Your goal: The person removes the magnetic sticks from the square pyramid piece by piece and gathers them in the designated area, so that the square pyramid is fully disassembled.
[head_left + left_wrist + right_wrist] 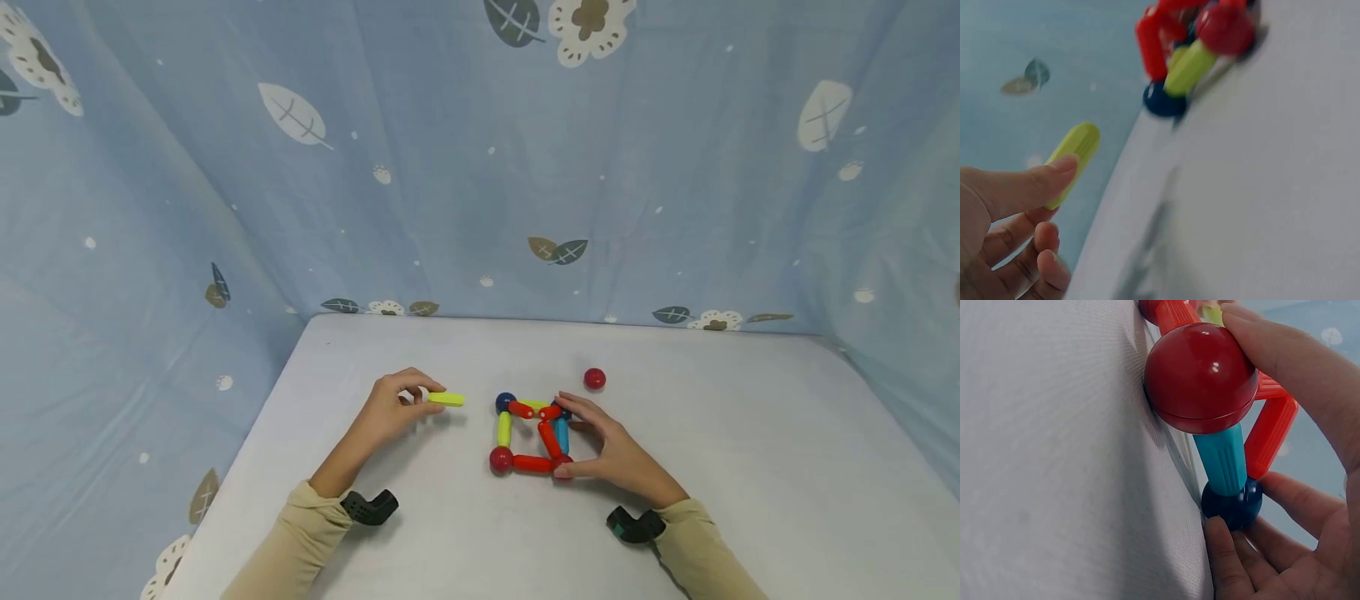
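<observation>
My left hand (395, 406) pinches a yellow-green magnetic rod (446, 399) above the table, left of a ball-and-rod frame. In the left wrist view, thumb and index finger hold the rod (1072, 164) near its lower half. The magnetic frame (533, 463) is roughly square, with red balls nearer me and dark blue balls at the back. Several red rods lean up and inward over it. My right hand (611, 446) grips its right side: the thumb touches the near red ball (1200, 381), the fingers the dark blue ball (1233, 503). A light blue rod (1222, 461) joins those two.
A loose red ball (595, 379) lies behind the frame, to the right. The white tabletop (750, 433) reaches back to a blue patterned curtain (465, 167). Each wrist carries a small black device (370, 507).
</observation>
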A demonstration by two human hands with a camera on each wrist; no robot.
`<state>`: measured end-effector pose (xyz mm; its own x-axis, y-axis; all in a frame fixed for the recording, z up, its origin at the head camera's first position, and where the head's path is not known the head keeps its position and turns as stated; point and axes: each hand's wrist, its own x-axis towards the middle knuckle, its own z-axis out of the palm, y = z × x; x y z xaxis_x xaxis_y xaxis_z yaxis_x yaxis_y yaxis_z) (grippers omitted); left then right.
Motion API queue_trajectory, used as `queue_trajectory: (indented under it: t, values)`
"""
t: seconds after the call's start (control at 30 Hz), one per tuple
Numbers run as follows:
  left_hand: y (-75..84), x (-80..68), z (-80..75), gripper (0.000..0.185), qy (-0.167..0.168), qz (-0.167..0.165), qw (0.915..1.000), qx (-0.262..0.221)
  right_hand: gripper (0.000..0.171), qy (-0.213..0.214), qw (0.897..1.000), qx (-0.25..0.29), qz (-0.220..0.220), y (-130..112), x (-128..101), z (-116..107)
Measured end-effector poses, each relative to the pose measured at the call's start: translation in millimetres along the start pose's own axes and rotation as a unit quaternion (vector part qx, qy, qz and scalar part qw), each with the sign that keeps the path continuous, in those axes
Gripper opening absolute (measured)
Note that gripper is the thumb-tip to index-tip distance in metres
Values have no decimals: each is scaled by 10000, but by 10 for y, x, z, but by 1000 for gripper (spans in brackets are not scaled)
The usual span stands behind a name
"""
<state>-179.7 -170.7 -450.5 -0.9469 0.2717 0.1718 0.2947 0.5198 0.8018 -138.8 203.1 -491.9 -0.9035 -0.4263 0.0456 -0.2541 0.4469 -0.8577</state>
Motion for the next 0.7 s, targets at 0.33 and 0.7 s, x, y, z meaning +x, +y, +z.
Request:
queue_trajectory:
  t: [0.33, 0.7]
  values:
    - [-353, -82, -263, 28, 190, -507, 9982, 253, 97, -41, 10000, 31, 37, 27, -13, 18]
    - [-558, -74, -361, 26, 343, -585, 9962, 553, 98, -47, 9999, -109, 61, 24, 13, 2]
